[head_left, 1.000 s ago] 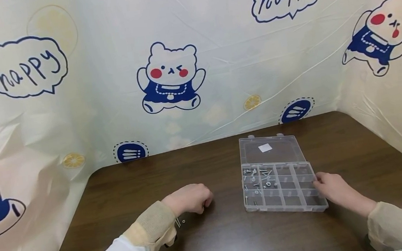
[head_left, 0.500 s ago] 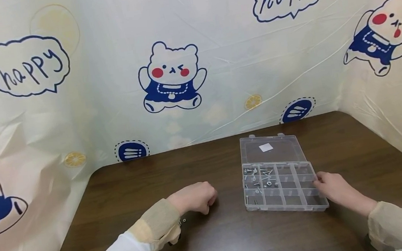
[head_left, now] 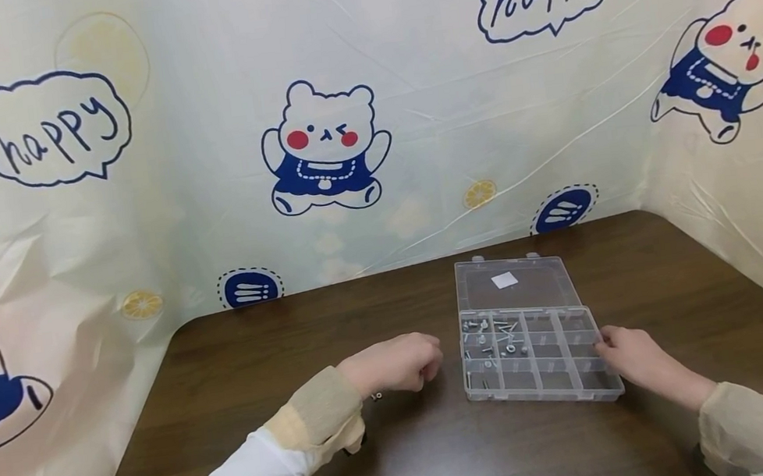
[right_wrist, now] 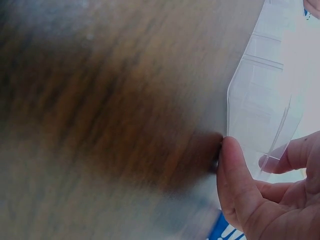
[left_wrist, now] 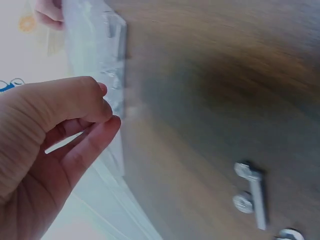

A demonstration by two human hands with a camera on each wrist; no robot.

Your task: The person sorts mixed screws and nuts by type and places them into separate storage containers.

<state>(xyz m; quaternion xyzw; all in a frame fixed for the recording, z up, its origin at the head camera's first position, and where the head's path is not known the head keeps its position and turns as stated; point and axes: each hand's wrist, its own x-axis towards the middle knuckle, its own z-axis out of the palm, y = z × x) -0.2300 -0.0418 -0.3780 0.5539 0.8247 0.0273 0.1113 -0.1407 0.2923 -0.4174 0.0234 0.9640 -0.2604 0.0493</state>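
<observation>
My left hand [head_left: 396,363] is over the table, left of a clear plastic compartment box [head_left: 555,396]. Its thumb and index fingertips meet in a pinch in the left wrist view; anything between them is hidden. My right hand [head_left: 639,359] grips the box's right wall, thumb outside and a finger over the rim, as the right wrist view shows. The box lies flat with its lid [head_left: 535,287] folded back. Small screws [head_left: 505,327] and nuts or washers lie in its left compartments. On the table, a bolt [left_wrist: 258,200] lies beside a small round metal part [left_wrist: 243,202].
Another round metal part [left_wrist: 290,234] lies near the bolt. A small white paper square [head_left: 503,280] is on the lid. The brown wooden table [head_left: 280,336] is bordered by a printed cloth backdrop [head_left: 414,148] behind and at both sides.
My left hand has moved right and slightly away from me, closer to the box, still pinched. My right hand and the box have stayed in place.
</observation>
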